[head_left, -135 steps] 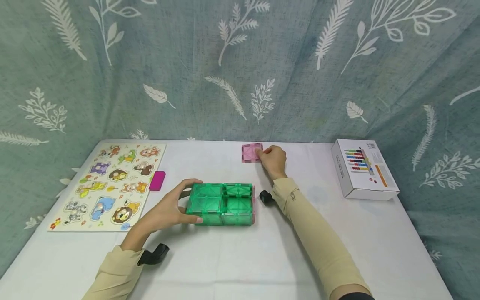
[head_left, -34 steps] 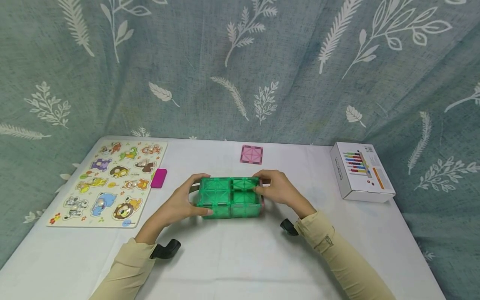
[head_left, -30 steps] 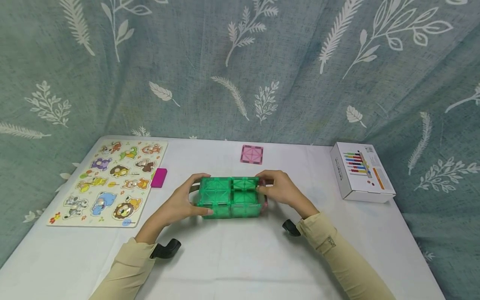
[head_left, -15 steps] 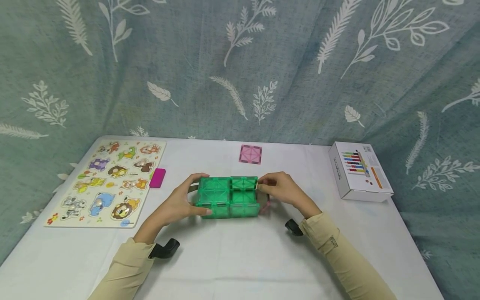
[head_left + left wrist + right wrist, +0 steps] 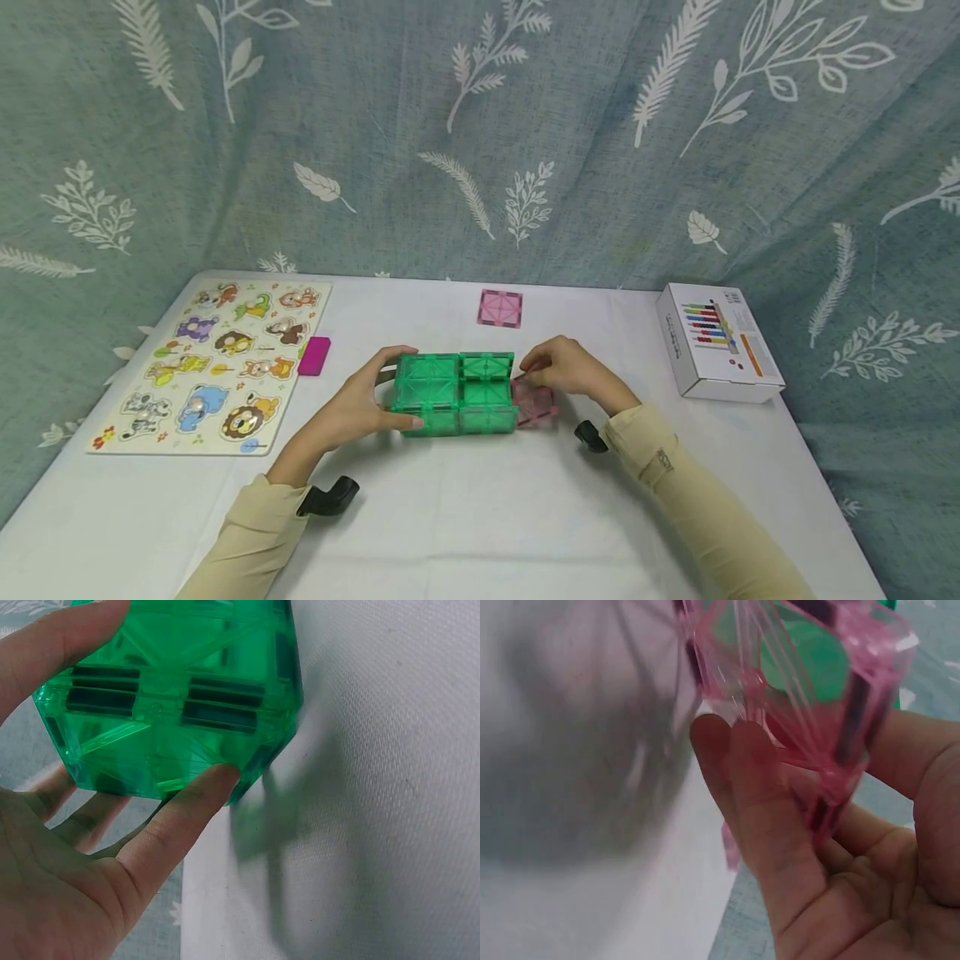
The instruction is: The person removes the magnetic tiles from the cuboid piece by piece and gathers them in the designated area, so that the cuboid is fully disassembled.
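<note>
A box built of green magnetic tiles (image 5: 427, 382) lies mid-table, its right half open on top. My left hand (image 5: 347, 414) grips its left end, thumb on the near side and fingers round the back. In the left wrist view, the thumb and fingers press on the green end of the box (image 5: 161, 705), which shows dark magnets along its edges. At the right end, my right hand (image 5: 573, 372) pinches a pink magnetic tile (image 5: 534, 402) that tilts outward beside the box. The right wrist view shows fingers on both sides of the clear pink tile (image 5: 802, 727), with green behind it.
Another pink tile (image 5: 500, 308) lies flat near the back edge. An animal puzzle board (image 5: 212, 367) is on the left, with a magenta block (image 5: 314, 356) at its right side. A white box (image 5: 720, 342) with an abacus picture sits at the back right.
My right hand first left the pink tile at the back and came to the box's right end. Since then it has drawn the pink tile there outward to the right. My left hand keeps its grip.
</note>
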### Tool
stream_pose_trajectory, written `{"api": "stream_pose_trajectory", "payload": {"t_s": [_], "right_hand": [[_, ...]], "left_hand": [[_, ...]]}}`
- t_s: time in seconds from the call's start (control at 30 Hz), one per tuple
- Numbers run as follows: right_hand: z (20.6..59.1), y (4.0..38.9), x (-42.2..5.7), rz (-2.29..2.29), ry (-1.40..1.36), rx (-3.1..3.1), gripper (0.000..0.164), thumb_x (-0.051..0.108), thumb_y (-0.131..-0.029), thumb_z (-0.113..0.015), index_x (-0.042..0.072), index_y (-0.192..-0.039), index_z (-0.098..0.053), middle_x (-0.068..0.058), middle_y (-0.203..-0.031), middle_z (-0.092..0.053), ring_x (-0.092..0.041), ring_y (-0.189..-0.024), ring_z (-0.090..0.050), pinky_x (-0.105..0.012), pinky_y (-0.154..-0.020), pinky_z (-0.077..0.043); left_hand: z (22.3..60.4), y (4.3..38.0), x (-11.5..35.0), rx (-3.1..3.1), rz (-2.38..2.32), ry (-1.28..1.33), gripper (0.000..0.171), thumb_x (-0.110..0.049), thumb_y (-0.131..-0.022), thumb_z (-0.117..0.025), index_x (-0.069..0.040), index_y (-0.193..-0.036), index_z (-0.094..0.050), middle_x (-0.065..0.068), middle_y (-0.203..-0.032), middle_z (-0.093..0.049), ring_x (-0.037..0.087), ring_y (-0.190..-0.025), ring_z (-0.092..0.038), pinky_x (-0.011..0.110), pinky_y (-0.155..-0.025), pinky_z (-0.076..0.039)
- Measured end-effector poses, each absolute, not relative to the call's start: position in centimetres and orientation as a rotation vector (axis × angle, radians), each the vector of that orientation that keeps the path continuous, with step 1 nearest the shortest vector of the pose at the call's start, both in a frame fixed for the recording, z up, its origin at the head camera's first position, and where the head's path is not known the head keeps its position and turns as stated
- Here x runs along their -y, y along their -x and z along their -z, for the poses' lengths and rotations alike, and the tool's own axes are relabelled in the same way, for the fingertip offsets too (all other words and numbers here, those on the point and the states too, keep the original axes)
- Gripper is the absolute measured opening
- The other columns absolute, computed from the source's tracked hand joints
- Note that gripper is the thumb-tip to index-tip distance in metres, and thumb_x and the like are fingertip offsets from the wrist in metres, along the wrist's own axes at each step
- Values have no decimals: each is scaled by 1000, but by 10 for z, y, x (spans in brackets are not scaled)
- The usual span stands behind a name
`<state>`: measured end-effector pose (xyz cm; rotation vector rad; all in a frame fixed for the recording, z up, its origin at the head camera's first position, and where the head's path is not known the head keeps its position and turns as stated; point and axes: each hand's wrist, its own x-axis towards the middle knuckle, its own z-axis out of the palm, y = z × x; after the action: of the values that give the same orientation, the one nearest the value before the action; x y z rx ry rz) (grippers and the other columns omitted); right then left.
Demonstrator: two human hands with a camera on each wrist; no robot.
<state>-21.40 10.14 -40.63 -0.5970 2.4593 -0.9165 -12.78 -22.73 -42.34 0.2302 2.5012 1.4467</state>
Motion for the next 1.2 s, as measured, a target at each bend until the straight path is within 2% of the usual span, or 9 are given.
{"api": "stream_pose_trajectory", "payload": {"t_s": [0.17, 0.33, 0.67, 0.77, 1.0, 1.2], "right_hand": [[402, 222, -97, 777, 658, -2449, 22, 9, -91, -68, 3, -111, -75, -13, -108, -76, -22, -95, -71, -34, -79, -58], [401, 230, -93, 690, 685, -2423, 18, 13, -89, -73, 5, -105, -76, -11, -103, -76, -18, -87, -69, -32, -77, -57], [400, 235, -95, 597, 674, -2353, 28, 24, -89, -76, 8, -112, -76, -8, -111, -76, -15, -92, -70, -36, -85, -58], [401, 234, -98, 589, 696, -2329, 28, 22, -89, -75, 7, -113, -76, -8, -110, -76, -13, -90, -68, -33, -83, -57], [400, 233, -106, 656, 761, -2281, 21, 17, -86, -77, 6, -104, -75, -5, -87, -72, -11, -72, -57, -25, -66, -49], [398, 237, -119, 724, 721, -2276, 12, 15, -85, -78, 9, -93, -71, 1, -76, -67, -11, -68, -53, -26, -63, -46]], "left_hand": [[423, 128, 228, -2499, -1448, -226, 96, -26, -71, -92, -30, -148, -36, 9, -163, -30, 47, -148, -32, 68, -106, -41], [423, 127, 228, -2501, -1443, -225, 97, -26, -71, -92, -28, -149, -36, 9, -163, -30, 47, -148, -32, 69, -106, -40], [422, 126, 227, -2494, -1438, -225, 98, -24, -72, -92, -25, -151, -34, 10, -163, -29, 48, -149, -30, 70, -107, -39], [422, 126, 226, -2481, -1443, -221, 98, -24, -72, -92, -24, -151, -34, 11, -163, -29, 49, -149, -30, 69, -107, -40], [423, 126, 226, -2476, -1462, -228, 98, -23, -71, -92, -26, -150, -35, 9, -163, -30, 48, -149, -30, 70, -107, -39], [423, 128, 227, -2476, -1462, -250, 98, -23, -71, -92, -27, -150, -35, 9, -163, -30, 48, -149, -30, 70, -109, -37]]}}
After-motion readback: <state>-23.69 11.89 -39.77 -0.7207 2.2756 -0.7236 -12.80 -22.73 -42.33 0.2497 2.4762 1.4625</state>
